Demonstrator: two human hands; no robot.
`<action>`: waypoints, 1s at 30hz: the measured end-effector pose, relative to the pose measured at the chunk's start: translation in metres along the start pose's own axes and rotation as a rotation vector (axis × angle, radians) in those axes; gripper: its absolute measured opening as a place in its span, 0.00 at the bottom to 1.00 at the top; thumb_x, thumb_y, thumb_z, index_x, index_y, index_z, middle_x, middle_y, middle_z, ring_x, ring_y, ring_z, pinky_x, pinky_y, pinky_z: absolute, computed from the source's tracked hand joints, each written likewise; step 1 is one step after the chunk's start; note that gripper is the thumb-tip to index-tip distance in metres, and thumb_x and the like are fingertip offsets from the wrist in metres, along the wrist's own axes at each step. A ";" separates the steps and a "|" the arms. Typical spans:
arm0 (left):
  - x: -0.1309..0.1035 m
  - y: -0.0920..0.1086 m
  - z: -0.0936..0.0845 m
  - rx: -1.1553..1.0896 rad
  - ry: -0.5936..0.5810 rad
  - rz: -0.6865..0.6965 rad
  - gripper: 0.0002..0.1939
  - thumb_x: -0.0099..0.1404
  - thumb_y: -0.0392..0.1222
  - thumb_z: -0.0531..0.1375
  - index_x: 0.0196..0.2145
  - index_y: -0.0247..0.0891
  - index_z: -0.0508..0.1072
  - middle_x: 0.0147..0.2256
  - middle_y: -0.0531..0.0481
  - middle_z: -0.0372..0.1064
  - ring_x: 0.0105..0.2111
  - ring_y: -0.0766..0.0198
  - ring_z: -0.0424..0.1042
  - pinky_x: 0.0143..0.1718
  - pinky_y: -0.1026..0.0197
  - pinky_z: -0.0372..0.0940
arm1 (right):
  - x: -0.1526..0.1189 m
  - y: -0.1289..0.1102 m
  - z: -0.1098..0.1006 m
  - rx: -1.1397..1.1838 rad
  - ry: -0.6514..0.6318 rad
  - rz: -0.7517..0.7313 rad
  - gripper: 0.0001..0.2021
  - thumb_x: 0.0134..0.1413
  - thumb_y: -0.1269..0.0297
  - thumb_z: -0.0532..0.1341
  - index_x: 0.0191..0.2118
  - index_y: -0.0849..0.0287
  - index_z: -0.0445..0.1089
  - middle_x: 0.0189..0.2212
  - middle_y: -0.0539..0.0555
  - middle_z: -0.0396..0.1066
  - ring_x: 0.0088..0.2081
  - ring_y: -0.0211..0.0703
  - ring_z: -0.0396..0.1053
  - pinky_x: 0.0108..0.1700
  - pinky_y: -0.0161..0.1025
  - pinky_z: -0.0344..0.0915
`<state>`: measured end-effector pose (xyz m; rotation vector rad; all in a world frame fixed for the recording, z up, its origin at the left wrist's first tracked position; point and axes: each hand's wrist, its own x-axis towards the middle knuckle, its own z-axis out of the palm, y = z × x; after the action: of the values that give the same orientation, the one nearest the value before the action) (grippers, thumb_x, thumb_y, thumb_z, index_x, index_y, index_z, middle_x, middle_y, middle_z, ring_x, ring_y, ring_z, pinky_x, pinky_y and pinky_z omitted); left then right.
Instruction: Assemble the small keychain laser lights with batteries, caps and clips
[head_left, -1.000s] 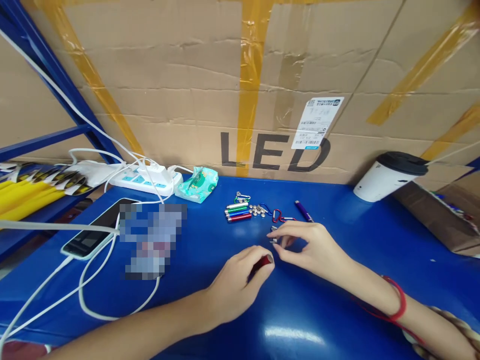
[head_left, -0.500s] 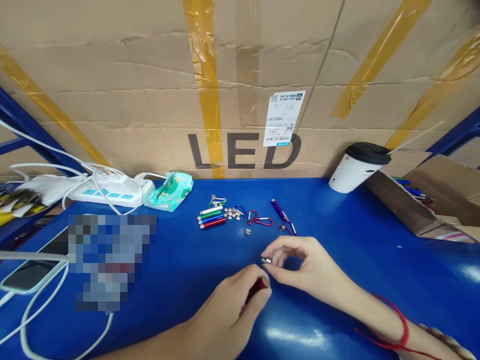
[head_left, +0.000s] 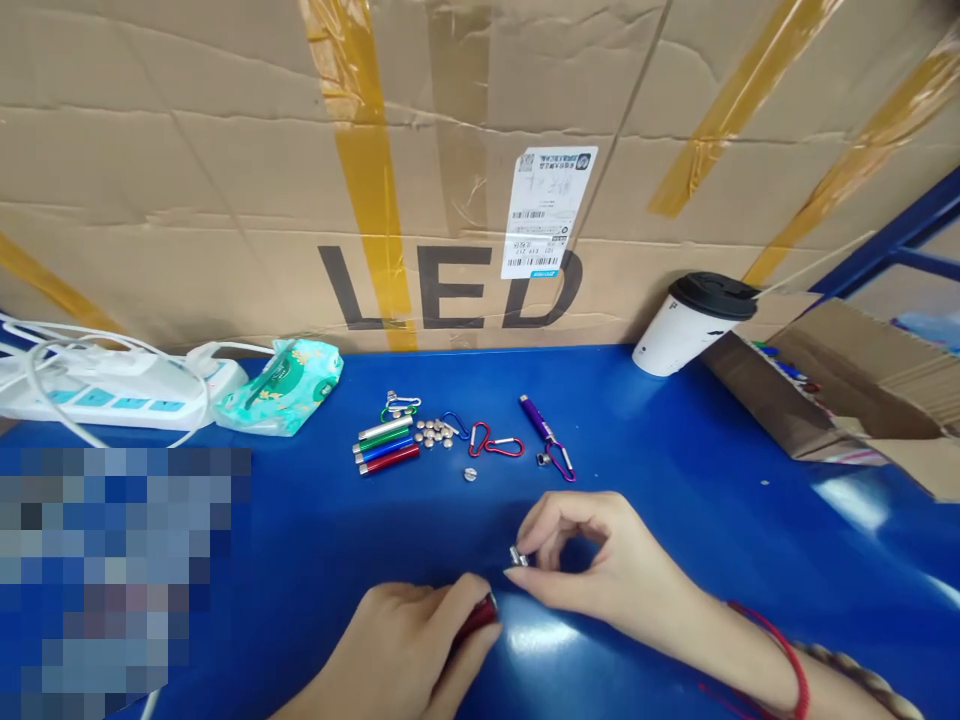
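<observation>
My left hand is wrapped round a dark red metal tube, and most of the tube is hidden by the fingers. Thumb and fingers of my right hand pinch a small silver metal piece, a short gap from the tube's end. Beyond the hands lie a silver tube, a green tube, a blue tube and a red tube side by side. Several button cells are clustered beside them. Red carabiners and a purple penlight with a purple carabiner lie farther right.
A white cup with a black lid stands at the back right, near an open cardboard box. At the left are a power strip with cables and a green tissue pack. A large carton walls off the back.
My left hand has moved left and down, so the two hands are farther apart. The tube in it has tilted. The camera view has turned slightly to the right.
</observation>
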<state>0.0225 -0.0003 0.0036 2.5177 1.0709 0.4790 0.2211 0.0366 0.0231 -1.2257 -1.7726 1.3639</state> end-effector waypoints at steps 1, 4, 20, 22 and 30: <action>0.000 0.001 0.000 -0.018 -0.006 -0.017 0.06 0.68 0.37 0.47 0.31 0.40 0.58 0.19 0.56 0.68 0.15 0.66 0.67 0.17 0.64 0.52 | 0.000 0.001 0.001 0.006 -0.008 0.003 0.09 0.41 0.62 0.67 0.25 0.62 0.68 0.23 0.51 0.71 0.21 0.33 0.67 0.26 0.31 0.65; 0.000 0.004 0.000 -0.090 -0.046 -0.068 0.07 0.67 0.37 0.47 0.30 0.40 0.57 0.17 0.57 0.66 0.14 0.67 0.65 0.17 0.65 0.52 | 0.001 0.004 0.002 0.045 -0.024 -0.021 0.09 0.42 0.64 0.67 0.25 0.61 0.67 0.27 0.51 0.72 0.21 0.32 0.66 0.25 0.31 0.66; -0.002 0.008 -0.004 -0.467 -0.039 -0.301 0.06 0.67 0.40 0.45 0.31 0.41 0.56 0.18 0.61 0.48 0.16 0.69 0.51 0.22 0.65 0.47 | 0.001 0.009 0.014 -0.047 -0.095 -0.040 0.06 0.41 0.64 0.67 0.26 0.59 0.71 0.22 0.51 0.72 0.21 0.35 0.68 0.24 0.31 0.67; -0.002 0.012 -0.002 -0.551 -0.020 -0.381 0.07 0.67 0.40 0.45 0.31 0.41 0.57 0.17 0.61 0.46 0.16 0.70 0.49 0.21 0.66 0.47 | 0.000 0.009 0.014 0.001 -0.090 0.013 0.12 0.39 0.62 0.68 0.33 0.59 0.73 0.23 0.51 0.73 0.22 0.35 0.68 0.26 0.31 0.69; -0.005 0.024 0.003 -0.752 0.073 -0.413 0.09 0.66 0.40 0.48 0.27 0.39 0.58 0.16 0.61 0.46 0.16 0.71 0.49 0.19 0.67 0.46 | -0.007 0.008 0.021 0.114 -0.164 0.057 0.13 0.37 0.62 0.70 0.34 0.58 0.74 0.22 0.49 0.73 0.24 0.36 0.70 0.29 0.31 0.69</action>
<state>0.0353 -0.0204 0.0106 1.5946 1.1259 0.6923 0.2086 0.0222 0.0097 -1.1385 -1.7538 1.6160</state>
